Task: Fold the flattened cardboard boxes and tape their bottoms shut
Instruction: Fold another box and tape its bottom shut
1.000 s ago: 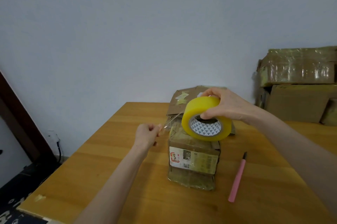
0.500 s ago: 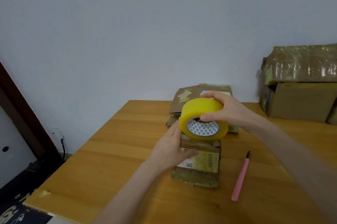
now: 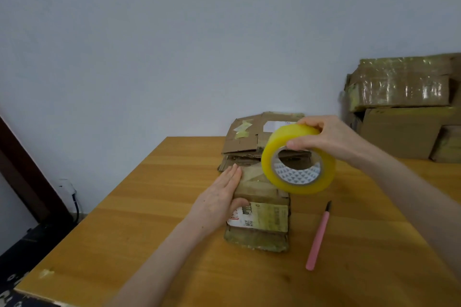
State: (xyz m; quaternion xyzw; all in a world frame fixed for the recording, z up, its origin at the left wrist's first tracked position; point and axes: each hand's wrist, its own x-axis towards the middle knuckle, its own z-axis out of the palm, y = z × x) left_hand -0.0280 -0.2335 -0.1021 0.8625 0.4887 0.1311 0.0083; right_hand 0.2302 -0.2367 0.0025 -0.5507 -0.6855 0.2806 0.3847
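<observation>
A small folded cardboard box (image 3: 262, 221) stands on the wooden table (image 3: 149, 219), with old tape and a printed label on its near side. My left hand (image 3: 219, 197) lies flat against the box's left side, fingers straight, thumb on the near face. My right hand (image 3: 326, 137) grips a roll of yellow tape (image 3: 298, 159) and holds it just above the box's right top. Whether tape runs from the roll to the box I cannot tell. A stack of flattened cardboard boxes (image 3: 252, 137) lies behind the box at the table's far edge.
A pink utility knife (image 3: 319, 236) lies on the table to the right of the box, blade pointing away. Taped cardboard boxes (image 3: 404, 104) are piled at the far right against the wall. A dark door frame (image 3: 22, 174) stands on the left beyond the table's edge.
My left hand stopped pinching the tape end out to the left and came to lie flat against the box's left side. The roll moved right and lifted slightly.
</observation>
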